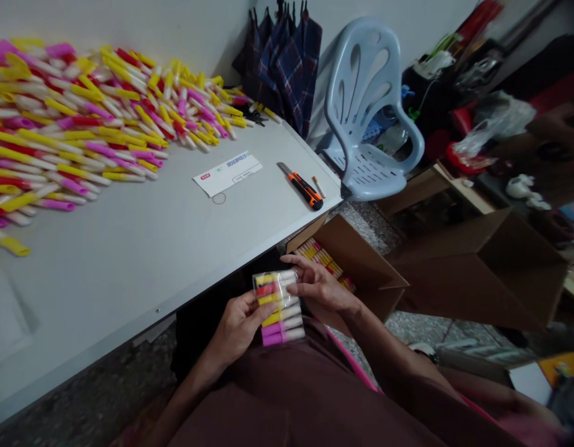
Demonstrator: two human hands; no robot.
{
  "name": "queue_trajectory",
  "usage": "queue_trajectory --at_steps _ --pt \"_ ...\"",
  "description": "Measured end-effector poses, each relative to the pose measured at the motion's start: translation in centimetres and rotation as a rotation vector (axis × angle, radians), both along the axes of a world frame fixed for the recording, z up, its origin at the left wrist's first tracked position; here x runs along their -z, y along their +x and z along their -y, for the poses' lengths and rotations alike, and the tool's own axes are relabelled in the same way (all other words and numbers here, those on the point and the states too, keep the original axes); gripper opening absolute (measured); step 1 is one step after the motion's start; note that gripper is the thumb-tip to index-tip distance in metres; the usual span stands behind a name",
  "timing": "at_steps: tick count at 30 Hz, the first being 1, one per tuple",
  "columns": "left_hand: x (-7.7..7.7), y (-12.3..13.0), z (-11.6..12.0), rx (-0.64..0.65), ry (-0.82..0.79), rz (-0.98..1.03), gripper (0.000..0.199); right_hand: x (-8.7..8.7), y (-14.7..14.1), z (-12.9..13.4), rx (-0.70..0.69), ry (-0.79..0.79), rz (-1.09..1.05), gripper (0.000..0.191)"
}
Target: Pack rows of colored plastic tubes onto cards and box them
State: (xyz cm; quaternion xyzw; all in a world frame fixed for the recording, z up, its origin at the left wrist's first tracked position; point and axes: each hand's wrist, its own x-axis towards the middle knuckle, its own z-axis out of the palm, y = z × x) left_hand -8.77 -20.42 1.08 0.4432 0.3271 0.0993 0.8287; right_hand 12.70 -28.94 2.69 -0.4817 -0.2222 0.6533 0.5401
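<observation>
Packet (281, 304) runs lengthwise bodyward — coloured ends (269, 318) left.

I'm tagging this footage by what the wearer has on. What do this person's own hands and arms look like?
The left hand and right hand wear no gloves; I can make out no rings. No sleeve covers the visible left forearm or the slim right forearm. The clothing between them is dark brown, with a pink strip beside it.

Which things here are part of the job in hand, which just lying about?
In the job, apparently:
- pack, left hand holding, right hand touching
- loose tubes
- box with tubes

Likely lying about:
- cutter
- card
- umbrellas
- chair
</observation>
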Motion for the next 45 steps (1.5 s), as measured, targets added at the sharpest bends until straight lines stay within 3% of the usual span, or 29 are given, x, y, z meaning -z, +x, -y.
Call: queue_trajectory --at_steps 7,11,17,23,28,30,33,35,39,42,45 --pt "0.1 1.9 -1.1 -0.018 0.016 0.003 0.055 0.1 1.1 0.6 -0.077 -0.014 0.002 0.041" --pt "0.2 3.1 -0.9 0.009 0.049 -0.053 0.06 0.8 1.8 1.4 -0.071 0.003 -0.029 0.044" --pt "1.8 4.4 -0.6 0.105 0.131 -0.091 0.062 1.8 3.4 3.0 0.05 0.005 -0.042 0.05" --pt "1.5 6.4 -0.8 0.228 0.463 -0.165 0.044 0.3 6.4 4.8 0.116 0.034 0.034 0.047" --pt "0.2 9.1 -0.6 0.105 0.835 -0.208 0.03 -0.6 7.2 5.8 0.617 -0.075 0.578 0.035" --pt "0.0 10.1 -0.4 0.043 1.024 -0.188 0.025 -0.7 5.6 5.9 0.646 -0.108 0.645 0.033" --pt "0.4 11.4 -0.2 0.064 1.288 -0.125 0.025 -0.6 1.9 5.2 0.6 -0.048 0.471 0.044" --pt "0.9 12.0 0.0 0.093 1.472 -0.084 0.027 -0.3 -0.3 4.4 0.65 0.006 0.36 0.049" --pt "1.9 13.2 0.7 0.119 1.807 -0.034 0.022 1.3 -1.7 2.8 0.84 -0.074 0.279 0.033" --pt "2.3 13.9 1.6 0.176 1.842 -0.015 0.018 3.0 -0.7 2.6 0.946 -0.148 0.188 0.036" --pt "2.3 14.3 2.2 0.261 1.721 0.092 0.03 4.9 1.6 3.1 0.986 -0.126 0.102 0.04"
